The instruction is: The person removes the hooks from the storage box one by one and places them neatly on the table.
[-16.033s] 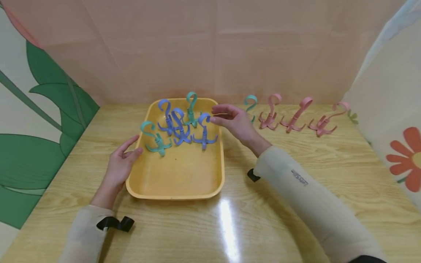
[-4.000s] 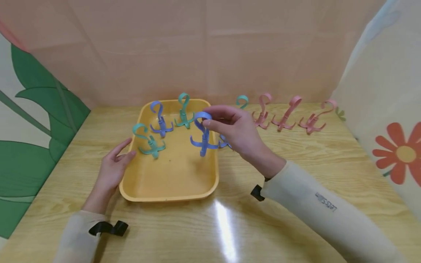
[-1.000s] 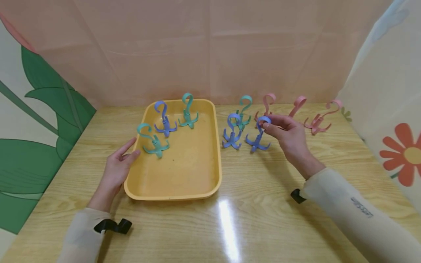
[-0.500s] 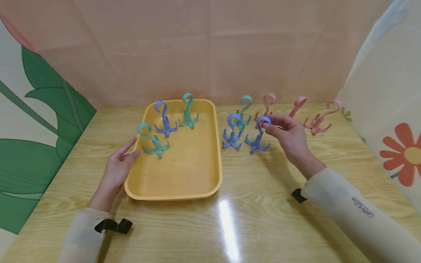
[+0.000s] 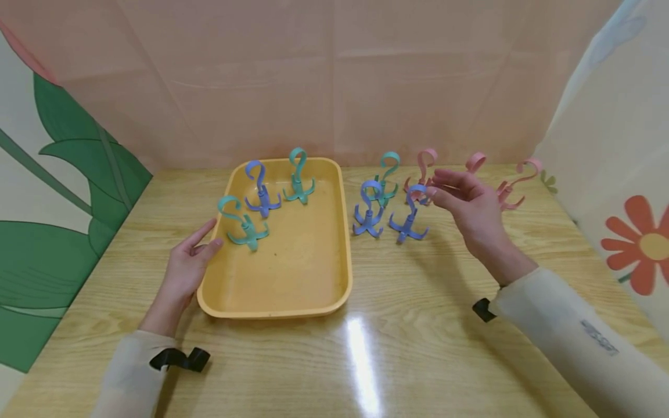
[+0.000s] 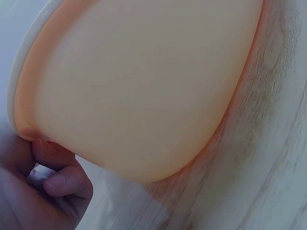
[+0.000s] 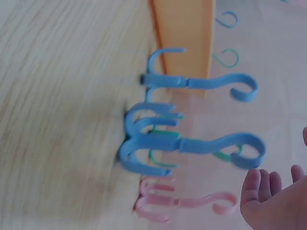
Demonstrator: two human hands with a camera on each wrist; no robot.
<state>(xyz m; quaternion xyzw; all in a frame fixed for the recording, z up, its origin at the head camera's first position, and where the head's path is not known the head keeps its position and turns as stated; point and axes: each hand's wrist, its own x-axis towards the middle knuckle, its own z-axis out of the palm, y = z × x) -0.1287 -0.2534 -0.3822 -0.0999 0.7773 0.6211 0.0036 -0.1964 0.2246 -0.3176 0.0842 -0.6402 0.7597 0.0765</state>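
Note:
My left hand [image 5: 188, 267] pinches the left rim of a yellow tray [image 5: 292, 290]; the left wrist view shows its fingers curled at the tray's wall. Inside the tray stand two green multi-prong hanger hooks, one at the left [image 5: 249, 232] and one at the back [image 5: 299, 186], plus a blue hanger hook [image 5: 263, 200]. Right of the tray, two more blue hooks stand on the table: one nearer the tray [image 5: 369, 217], another [image 5: 407, 223] beside my right hand [image 5: 478, 215]. That hand's fingers are parted and hold nothing, the thumb close to the curled top of this blue hook [image 7: 192, 144].
Behind the blue hooks stands a green hook [image 5: 389, 168]. Several pink hooks line the back right, among them a left one [image 5: 427, 159] and a right one [image 5: 530, 168]; my right hand partly hides the middle one. A pink cloth wall [image 5: 334, 87] closes off the table's back.
Since four seconds ago a blue hook has gone from over the tray to the table beside the other blue one. My right hand has just let go of it and moved slightly right.

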